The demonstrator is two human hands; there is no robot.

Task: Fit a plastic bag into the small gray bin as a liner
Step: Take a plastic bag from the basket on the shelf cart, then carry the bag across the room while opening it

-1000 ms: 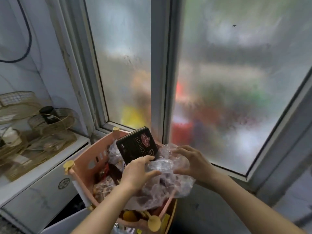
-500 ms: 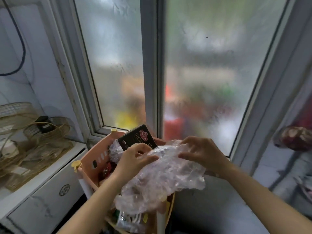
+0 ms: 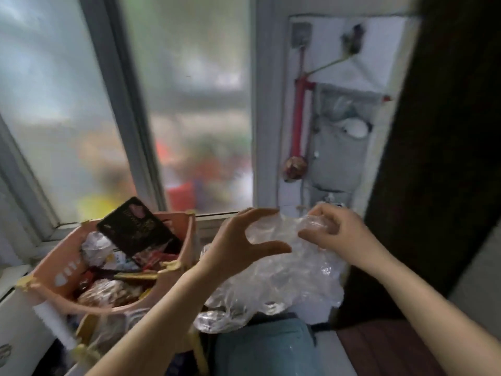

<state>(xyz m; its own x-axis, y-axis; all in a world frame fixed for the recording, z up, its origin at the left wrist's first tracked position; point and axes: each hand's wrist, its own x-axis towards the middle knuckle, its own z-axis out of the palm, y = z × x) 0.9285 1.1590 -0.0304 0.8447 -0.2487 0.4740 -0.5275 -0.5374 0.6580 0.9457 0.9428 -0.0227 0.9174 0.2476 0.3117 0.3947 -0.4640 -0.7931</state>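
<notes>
Overflowing pink basket (image 3: pixel 67 270), perhaps snack packets (image 3: pixel 108 293)

Dark box (image 3: pixel 138 229) print seemingly gold (blurred, unreadable).

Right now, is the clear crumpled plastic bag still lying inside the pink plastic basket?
No, the clear crumpled plastic bag is held up by both hands, to the right of the pink plastic basket.

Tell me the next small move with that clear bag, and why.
Probably draw the two hands apart to find and open the bag's mouth. The clear plastic bag hangs crumpled in the air beside the pink basket; the right hand pinches a bunched edge while the left hand is open against it. No gray bin can be made out for certain.
</notes>
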